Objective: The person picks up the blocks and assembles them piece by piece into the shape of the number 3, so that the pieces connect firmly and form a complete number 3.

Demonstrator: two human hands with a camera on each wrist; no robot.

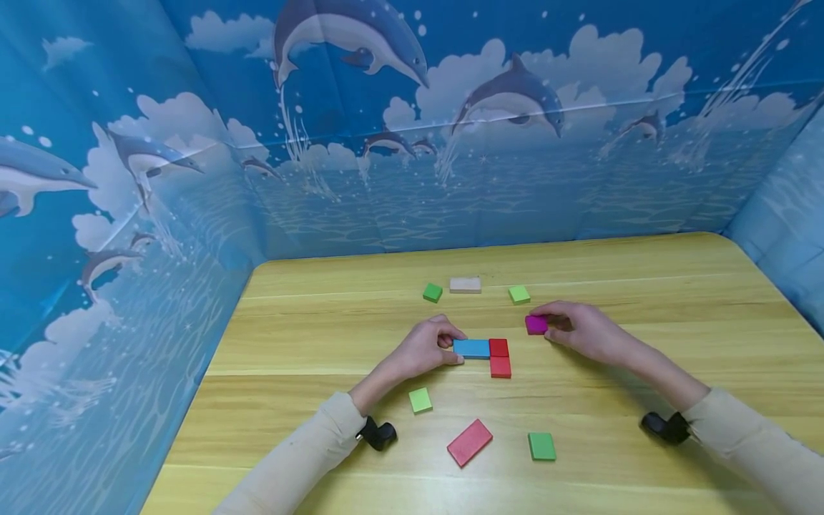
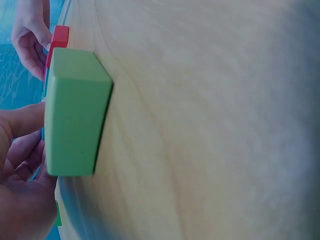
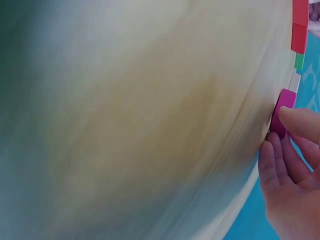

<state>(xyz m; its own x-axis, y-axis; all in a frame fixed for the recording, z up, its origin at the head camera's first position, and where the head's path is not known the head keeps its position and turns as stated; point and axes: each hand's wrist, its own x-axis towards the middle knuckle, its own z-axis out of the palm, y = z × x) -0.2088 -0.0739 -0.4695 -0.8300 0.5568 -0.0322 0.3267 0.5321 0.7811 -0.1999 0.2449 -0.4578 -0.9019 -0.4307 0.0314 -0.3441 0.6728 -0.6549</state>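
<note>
Left grip [image 1: 425, 348] pinches blue block [image 1: 472, 349] | right grip [image 1: 591, 333] pinches magenta block [image 1: 536, 325] | wood-grain table [image 1: 309, 400] | dolphin-print backdrop [image 1: 515, 197], seemingly cloth

The bench [image 1: 322, 322] is wood-grained, smooth, with a soft sheen near its front. The backdrop [image 1: 360, 207] is printed cloth, creased and faintly shiny along its folds; the sleeves [image 1: 305, 447] are matt fabric. The green block [image 2: 77, 117] has smooth, matt faces. The blue block [image 1: 472, 349] and magenta block [image 1: 536, 325] look smooth too, though whether painted wood or plastic is hard to tell.
</note>
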